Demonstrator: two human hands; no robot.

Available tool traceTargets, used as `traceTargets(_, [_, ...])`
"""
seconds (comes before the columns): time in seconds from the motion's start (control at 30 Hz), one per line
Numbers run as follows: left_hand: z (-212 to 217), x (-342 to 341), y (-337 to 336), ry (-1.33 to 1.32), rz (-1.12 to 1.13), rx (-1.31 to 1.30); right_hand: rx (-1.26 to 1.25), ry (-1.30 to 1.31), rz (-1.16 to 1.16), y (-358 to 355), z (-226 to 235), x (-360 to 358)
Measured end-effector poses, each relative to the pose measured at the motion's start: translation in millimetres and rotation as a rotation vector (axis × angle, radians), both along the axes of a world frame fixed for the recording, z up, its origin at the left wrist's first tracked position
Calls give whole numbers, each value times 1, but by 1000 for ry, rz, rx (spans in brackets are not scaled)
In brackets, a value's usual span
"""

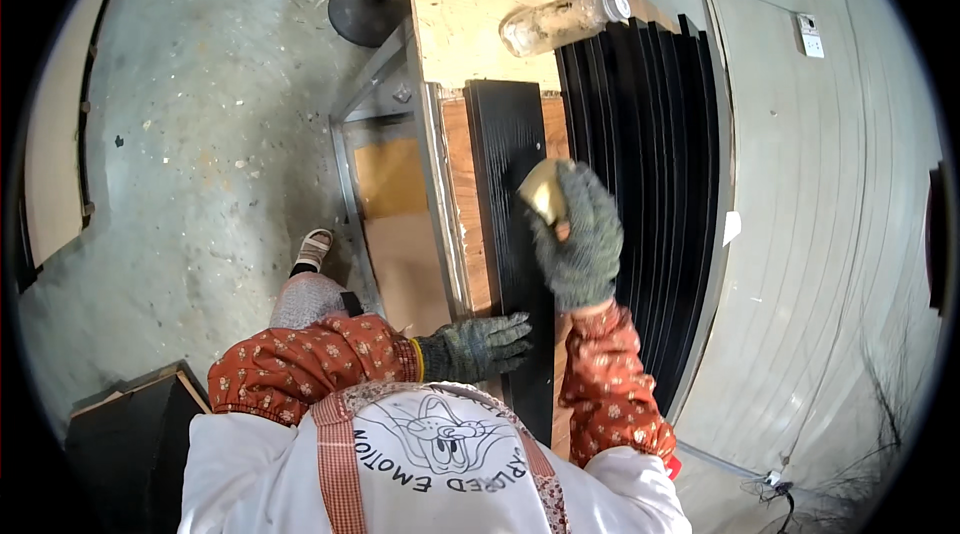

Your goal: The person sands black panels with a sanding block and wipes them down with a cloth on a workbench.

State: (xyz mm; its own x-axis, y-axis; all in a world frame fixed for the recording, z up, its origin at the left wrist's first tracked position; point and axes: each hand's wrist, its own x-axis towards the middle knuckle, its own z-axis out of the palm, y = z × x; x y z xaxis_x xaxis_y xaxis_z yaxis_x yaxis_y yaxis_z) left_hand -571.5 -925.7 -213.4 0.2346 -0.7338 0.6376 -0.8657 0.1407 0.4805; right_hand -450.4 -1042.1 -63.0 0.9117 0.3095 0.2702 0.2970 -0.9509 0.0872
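A long black board (pixel 507 139) with a wood-grain surface lies lengthwise in front of me on the bench. My left hand (pixel 475 347), in a grey knit glove, rests on its near part with fingers stretched out. My right hand (pixel 583 244), gloved alike, is over the board's right edge, closed around a shiny gold-coloured curved piece (pixel 543 192). The palm and fingers cover part of that piece, so its kind does not show. Right of the board, several black boards (pixel 650 164) stand on edge, close side by side.
A clear plastic bottle (pixel 555 26) with a white cap lies at the far end of the wooden bench top (pixel 460 9). Beyond the bench's left side is a round black disc (pixel 365 9) on the floor. A grey wall with a socket (pixel 810 35) runs along the right.
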Motion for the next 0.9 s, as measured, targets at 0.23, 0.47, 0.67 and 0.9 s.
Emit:
traceTargets(0.23, [-10,-11,-5,106,-74,38,12,-93,-21,-11,-7,-1])
traceTargets(0.47, [-5,-10,-7,55,-35,-54,-12,-19,-106,18,-9,-25])
traceTargets(0.67, [7,-5,5,235,-27,-107,45,122,77,38,-6,-23])
traceTargets(0.9, [-11,22,14,-204,-43,-7,274,-198,-216,-39,-4,-45])
